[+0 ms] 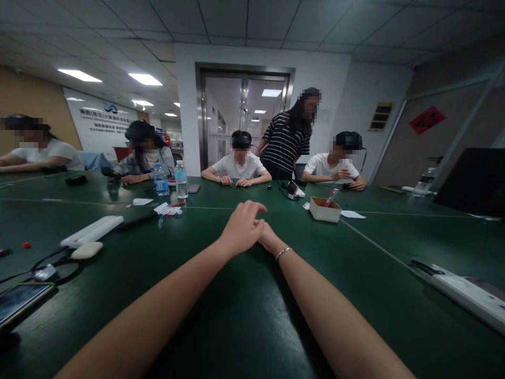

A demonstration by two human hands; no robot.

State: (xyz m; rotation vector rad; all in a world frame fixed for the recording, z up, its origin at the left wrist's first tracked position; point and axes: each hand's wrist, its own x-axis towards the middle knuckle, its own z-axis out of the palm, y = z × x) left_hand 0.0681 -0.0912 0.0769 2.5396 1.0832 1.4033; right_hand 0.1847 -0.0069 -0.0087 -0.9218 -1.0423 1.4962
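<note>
Left grip: we're curling its fingers partway, touching the right one (can't tell if anything's tucked inside, sorry).
Right grip: we're mostly hiding it behind the left, so we can't tell how open it is or what it's holding.
Bracelet: circling our right wrist.
Box: sitting near us on the green desk, ahead and right, stick poking out.
</note>
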